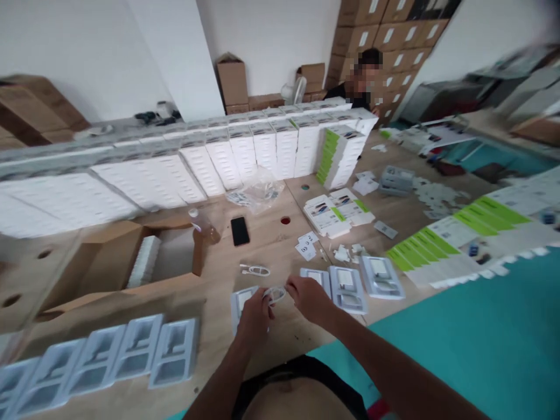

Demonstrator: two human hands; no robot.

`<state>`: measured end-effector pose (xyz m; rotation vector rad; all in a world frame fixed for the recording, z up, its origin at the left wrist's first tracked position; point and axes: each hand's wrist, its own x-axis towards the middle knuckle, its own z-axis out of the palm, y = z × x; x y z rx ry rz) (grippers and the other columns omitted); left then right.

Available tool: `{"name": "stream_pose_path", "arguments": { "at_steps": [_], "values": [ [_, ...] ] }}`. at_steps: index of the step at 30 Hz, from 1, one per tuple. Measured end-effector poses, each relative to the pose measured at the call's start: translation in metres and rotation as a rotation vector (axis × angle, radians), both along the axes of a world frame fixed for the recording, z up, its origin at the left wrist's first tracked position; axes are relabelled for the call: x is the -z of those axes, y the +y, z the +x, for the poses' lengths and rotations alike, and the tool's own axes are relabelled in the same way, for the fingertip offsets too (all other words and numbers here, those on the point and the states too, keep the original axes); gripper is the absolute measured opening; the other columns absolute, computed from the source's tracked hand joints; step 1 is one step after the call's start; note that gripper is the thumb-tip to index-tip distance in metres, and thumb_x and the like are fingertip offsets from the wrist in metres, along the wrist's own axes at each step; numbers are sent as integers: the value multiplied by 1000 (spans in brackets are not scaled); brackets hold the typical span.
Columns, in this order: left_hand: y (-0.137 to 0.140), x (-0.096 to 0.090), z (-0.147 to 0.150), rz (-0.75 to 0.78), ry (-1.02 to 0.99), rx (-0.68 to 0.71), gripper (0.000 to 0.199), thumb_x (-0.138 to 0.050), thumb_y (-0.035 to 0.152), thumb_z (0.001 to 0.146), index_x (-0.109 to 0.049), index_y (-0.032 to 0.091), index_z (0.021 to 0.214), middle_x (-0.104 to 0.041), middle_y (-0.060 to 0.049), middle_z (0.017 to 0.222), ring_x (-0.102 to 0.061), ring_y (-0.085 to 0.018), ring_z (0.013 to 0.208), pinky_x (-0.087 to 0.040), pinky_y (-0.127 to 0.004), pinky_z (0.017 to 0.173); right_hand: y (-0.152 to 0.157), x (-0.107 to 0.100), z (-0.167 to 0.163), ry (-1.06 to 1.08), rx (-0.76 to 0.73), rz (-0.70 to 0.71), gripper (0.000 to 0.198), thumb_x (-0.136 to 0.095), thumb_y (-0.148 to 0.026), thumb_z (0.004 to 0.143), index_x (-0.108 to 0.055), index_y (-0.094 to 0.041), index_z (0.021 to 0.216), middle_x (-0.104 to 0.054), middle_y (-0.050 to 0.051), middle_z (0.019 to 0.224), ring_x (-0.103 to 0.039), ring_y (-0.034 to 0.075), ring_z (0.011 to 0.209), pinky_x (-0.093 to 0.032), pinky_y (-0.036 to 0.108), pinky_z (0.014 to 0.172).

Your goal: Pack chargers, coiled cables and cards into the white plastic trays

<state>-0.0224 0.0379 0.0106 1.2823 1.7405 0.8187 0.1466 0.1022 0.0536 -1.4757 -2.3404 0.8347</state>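
Both my hands meet over the near edge of the wooden table [262, 233]. My left hand [255, 318] and my right hand [310, 297] pinch a coiled white cable [275, 293] between them, just above a white plastic tray [241, 300]. Another coiled white cable [255, 270] lies on the table a little beyond. Three more white trays [350, 286] sit side by side to the right of my right hand.
A row of several empty white trays [109, 356] lies at the near left. An open cardboard box [131, 256], a bottle [203, 224] and a black phone [240, 231] stand farther back. A long wall of stacked white boxes [219, 157] crosses the table. Another person [361, 81] sits at the far end.
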Motion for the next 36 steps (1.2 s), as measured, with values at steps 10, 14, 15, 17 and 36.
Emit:
{"name": "stream_pose_path", "arguments": {
  "at_steps": [10,14,15,17,36],
  "values": [
    [-11,32,0,-179,-725,92,26,-50,42,84,-56,18,86,-62,-2,68,-56,-15,57,-39,-25,50,-48,45,-26,687,571,-526,29,-52,-49,84,-54,-19,83,-65,1,68,-60,15,52,-36,22,40],
    [-11,44,-13,-250,-843,33,32,-58,49,77,-54,17,84,-60,0,64,-50,-11,52,-33,-23,49,-57,47,-28,561,540,-473,30,-55,-46,83,-61,-17,75,-56,-2,56,-49,11,46,-37,24,46],
    [-10,47,-16,-266,-855,41,33,-59,50,76,-54,18,84,-59,1,64,-49,-11,51,-32,-23,49,-59,48,-28,493,533,-398,30,-57,-45,83,-63,-17,74,-57,-2,57,-51,12,50,-40,25,50],
    [-9,51,-19,-291,-845,105,32,-58,50,77,-52,19,82,-58,1,62,-47,-11,50,-31,-23,49,-63,51,-24,379,531,-214,25,-59,-41,81,-66,-17,75,-62,3,71,-56,15,63,-46,27,61],
    [62,72,54,369,31,531,30,-49,19,87,-70,24,109,-64,-10,117,-56,-25,110,-41,-38,99,-11,95,104,-36,83,194,27,-41,-24,97,-65,-16,105,-68,9,100,-58,19,97,-43,31,88]
  ]
}}
